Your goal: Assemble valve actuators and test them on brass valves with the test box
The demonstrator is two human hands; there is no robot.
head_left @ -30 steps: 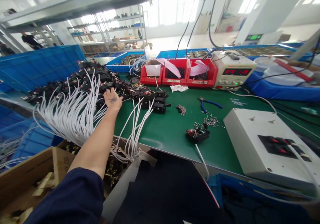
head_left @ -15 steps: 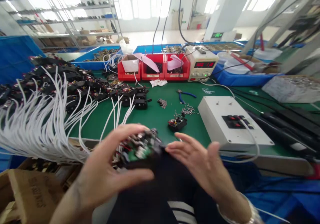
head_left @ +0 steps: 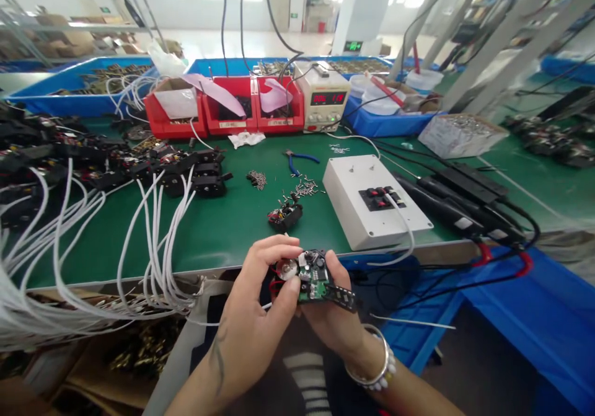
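Note:
Both my hands hold one small black module with a green circuit board just in front of the table's near edge, over my lap. My left hand grips its left side with the thumb on top. My right hand, with a bead bracelet on the wrist, cups it from below and from the right. A white wire trails from the module toward my lap. A second black module lies on the green mat just beyond my hands.
A white test box with red clips sits right of centre. Many black modules with long white wires cover the left. Blue-handled pliers, loose metal pins, red bins and a power supply stand behind. Black cables run along the right.
My left hand left the pile and brought a module in front of me. My right hand came up and closed on it. The view swung right.

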